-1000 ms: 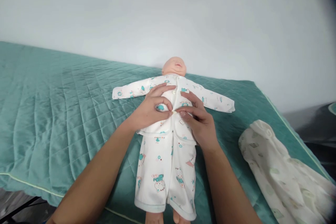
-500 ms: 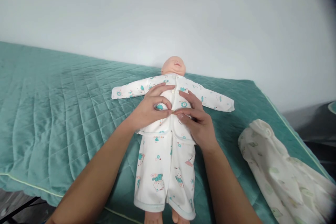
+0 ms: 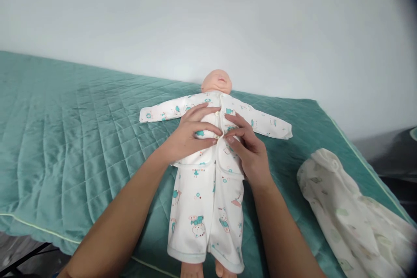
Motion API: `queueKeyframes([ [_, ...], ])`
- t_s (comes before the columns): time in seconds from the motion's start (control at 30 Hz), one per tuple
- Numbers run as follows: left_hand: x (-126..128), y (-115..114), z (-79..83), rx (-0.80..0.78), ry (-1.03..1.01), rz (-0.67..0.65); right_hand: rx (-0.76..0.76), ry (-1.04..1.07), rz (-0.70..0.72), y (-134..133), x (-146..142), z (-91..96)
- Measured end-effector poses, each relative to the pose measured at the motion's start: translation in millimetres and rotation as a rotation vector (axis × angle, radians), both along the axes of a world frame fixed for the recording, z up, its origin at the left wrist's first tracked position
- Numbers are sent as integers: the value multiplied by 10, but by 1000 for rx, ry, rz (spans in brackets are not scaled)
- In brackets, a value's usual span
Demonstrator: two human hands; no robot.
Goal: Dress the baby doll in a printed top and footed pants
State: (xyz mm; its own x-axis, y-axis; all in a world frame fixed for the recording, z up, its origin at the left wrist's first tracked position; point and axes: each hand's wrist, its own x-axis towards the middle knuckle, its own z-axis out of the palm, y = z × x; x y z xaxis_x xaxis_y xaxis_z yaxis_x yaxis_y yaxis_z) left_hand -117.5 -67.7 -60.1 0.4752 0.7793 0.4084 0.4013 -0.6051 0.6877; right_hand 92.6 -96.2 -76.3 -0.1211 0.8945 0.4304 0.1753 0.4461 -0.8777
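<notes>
While the left hand (image 3: 187,139) pinches it, the doll (image 3: 205,208) lies head-away.

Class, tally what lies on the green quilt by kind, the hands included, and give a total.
Doll: 1
Garments on it: 2 (top, trousers)
Loose cloth: 1
Hands: 2 (left hand, right hand)
Total: 6

Bed with teal quilted velvet cover (image 3: 65,147), baby doll in white printed cotton pyjamas (image 3: 202,208) lying face-up on it, crumpled cream leaf-print cloth (image 3: 352,221) near the doll's right.
</notes>
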Motion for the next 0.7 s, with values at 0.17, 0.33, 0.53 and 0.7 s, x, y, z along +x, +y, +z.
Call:
queueKeyframes([
  [0.17, 33, -35, -2, 95, 62, 41, 68, -74, -11, -5, -8, -7],
  [0.33, 80, -84, -2, 206, 181, 16, -35, 34, 24, -1, 0, -53],
  [0.53, 163, -190, 82, 225, 313, -19, -83, 167, -39, 36, -25, -77],
  [0.7, 197, -171, 33, 229, 216, 64, -111, 195, -60, 41, -67, -32],
])
